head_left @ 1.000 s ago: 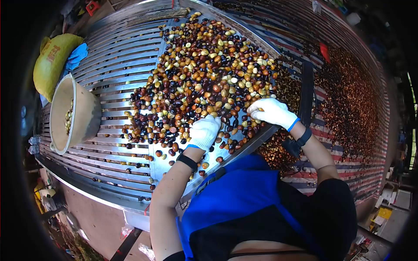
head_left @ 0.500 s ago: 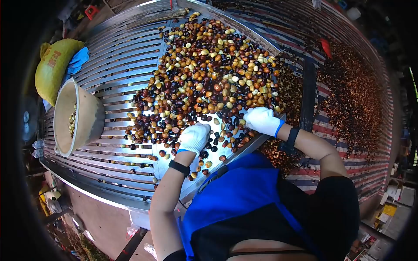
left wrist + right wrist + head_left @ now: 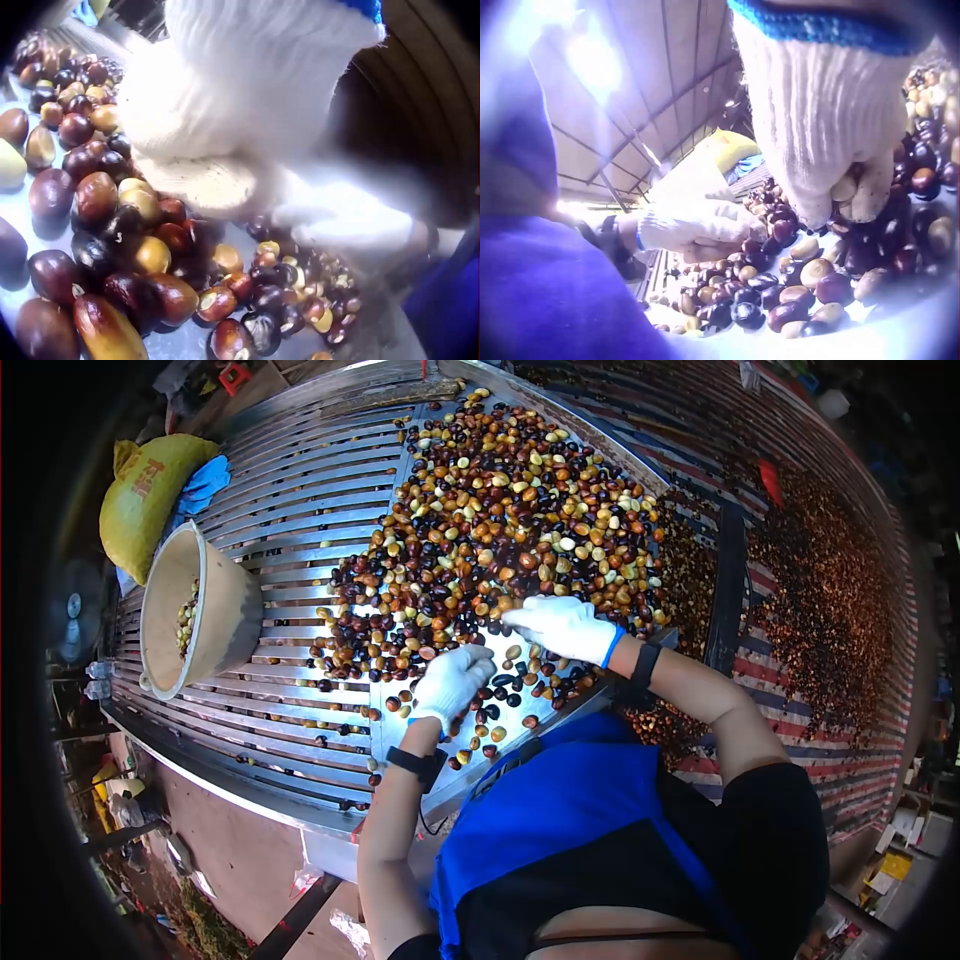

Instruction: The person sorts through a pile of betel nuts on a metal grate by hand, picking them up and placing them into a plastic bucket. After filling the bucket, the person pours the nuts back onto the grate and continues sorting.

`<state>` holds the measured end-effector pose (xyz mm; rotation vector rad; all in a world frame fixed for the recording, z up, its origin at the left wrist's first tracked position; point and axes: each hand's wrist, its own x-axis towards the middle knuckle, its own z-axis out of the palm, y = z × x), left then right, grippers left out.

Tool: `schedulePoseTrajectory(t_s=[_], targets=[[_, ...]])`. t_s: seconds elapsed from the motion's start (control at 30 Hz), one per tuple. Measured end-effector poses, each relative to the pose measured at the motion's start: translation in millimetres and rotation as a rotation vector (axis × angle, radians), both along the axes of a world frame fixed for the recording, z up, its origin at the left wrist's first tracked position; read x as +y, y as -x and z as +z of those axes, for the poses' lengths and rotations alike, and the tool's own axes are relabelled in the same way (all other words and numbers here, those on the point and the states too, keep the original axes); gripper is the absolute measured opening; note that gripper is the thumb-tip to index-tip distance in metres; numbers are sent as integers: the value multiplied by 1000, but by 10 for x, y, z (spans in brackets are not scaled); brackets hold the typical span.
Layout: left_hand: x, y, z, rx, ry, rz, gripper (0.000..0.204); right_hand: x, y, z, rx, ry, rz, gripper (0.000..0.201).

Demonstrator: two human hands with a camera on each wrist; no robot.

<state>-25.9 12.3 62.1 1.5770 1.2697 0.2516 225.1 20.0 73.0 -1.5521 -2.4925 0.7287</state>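
Note:
Glossy oval nuts (image 3: 490,520), dark brown, reddish and yellow, lie in a wide heap on a metal sheet. My right hand (image 3: 565,628), in a white knitted glove with a blue cuff, is at the heap's near edge. In the right wrist view its fingers curl down among the nuts, with a pale yellowish nut (image 3: 845,189) between them. My left hand (image 3: 453,685), gloved alike, is low over scattered nuts to the left. Its fingers bend toward the nuts; I cannot tell whether it holds one, as the glove hides the fingertips.
A cream bucket (image 3: 235,615) holding pale nuts stands on the slatted metal rack (image 3: 300,525) at left. Behind it sits a full yellow sack (image 3: 150,500) beside blue cloth. At right, small brown pieces (image 3: 830,590) cover a striped sheet (image 3: 800,750) beyond a dark bar (image 3: 728,590).
The right hand has moved up and left over the heap's edge, nearer the left hand. The left hand has moved slightly down, and its fingers look less curled. The head view has shifted a little.

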Motion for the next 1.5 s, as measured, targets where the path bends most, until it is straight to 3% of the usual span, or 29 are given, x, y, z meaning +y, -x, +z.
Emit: schedulePoseTrajectory(t_s=[0.03, 0.13, 0.23, 0.33, 0.37, 0.43, 0.47, 0.5, 0.57, 0.6, 0.63, 0.7, 0.77, 0.83, 0.87, 0.9, 0.97, 1.0, 1.03, 1.1, 1.13, 1.17, 1.23, 1.27, 1.3, 1.33, 1.37, 1.43, 1.5], targets=[[-44, -28, -234, 36, -353, -158, 24, 49, -41, -145, -60, -112, -52, 26], [-129, -248, -324, 180, -657, -376, 18, 291, -321, -282, -24, -181, -138, 34], [-122, -373, -246, 423, -852, -555, 14, 436, -677, -152, 3, -163, -375, 41], [-200, -426, -385, 501, -1044, -563, 13, 524, -1023, -97, 9, -61, -580, 45], [-240, -495, -228, 723, -1071, -655, 11, 511, -1077, -31, -19, -64, -633, 41], [-258, -528, -443, 724, -1179, -567, 10, 503, -1332, -252, 35, -147, -639, 38], [-256, -536, -452, 626, -1265, -497, 7, 390, -1280, -48, 105, -144, -662, 36], [-286, -585, -420, 871, -1315, -545, 8, 309, -1228, 129, 61, -97, -667, 36], [-196, -523, -436, 557, -1178, -554, 9, 207, -1355, -206, 278, -417, -307, 34], [-250, -580, -472, 1037, -1418, -613, 3, 64, -1302, 26, 350, 27, -419, 33], [-139, -525, -509, 402, -894, -502, 5, -59, -1244, 279, 417, 475, -520, 32], [-11, -546, -373, 278, -551, -440, 9, -165, -1462, 106, 408, 489, -646, 30], [-13, -542, -374, 140, -398, -338, 11, -245, -1670, 10, 255, 89, -715, 31], [-35, -621, -123, 37, 98, -366, 14, -321, -1761, 103, 218, 111, -918, 31], [-59, -587, -340, -211, 65, -467, 19, -345, -1779, 138, 311, 190, -954, 30], [-59, -752, 178, 13, 269, -514, 28, -367, -1767, 174, 406, 269, -988, 29], [-147, -865, 2, -30, 343, -598, 35, -427, -1695, 177, 425, 225, -798, 26], [-93, -1009, 403, 198, 374, -682, 39, -429, -1638, 243, 359, 361, -714, 25], [-90, -1023, 325, 201, 375, -690, 39, -430, -1600, 314, 294, 496, -624, 24], [-73, -1027, -53, 17, 37, -797, 39, -437, -1804, -209, 283, 341, -480, 20], [-50, -1014, -281, -25, 97, -691, 38, -413, -1843, -277, 229, 187, -543, 17], [71, -1100, -233, -233, 554, -370, 38, -373, -1831, -236, 174, 30, -598, 15], [127, -971, -81, 109, -7, -592, 39, -320, -1806, -146, 35, 11, -658, 15], [146, -907, -187, 91, -62, -529, 41, -274, -1754, -94, 90, -6, -658, 16], [199, -921, 214, 96, 289, -393, 42, -216, -1664, 0, 146, -23, -653, 18], [236, -832, 147, -77, 437, -331, 42, -190, -1451, 267, 198, 91, -666, 20], [283, -756, 154, -251, 578, -263, 42, -112, -1327, 239, 231, -42, -544, 20], [342, -663, 162, -409, 621, -201, 43, 39, -1082, 214, 263, 34, -455, 22], [377, -601, 37, -506, 622, -62, 36, 193, -804, 55, 230, -97, -345, 24]])
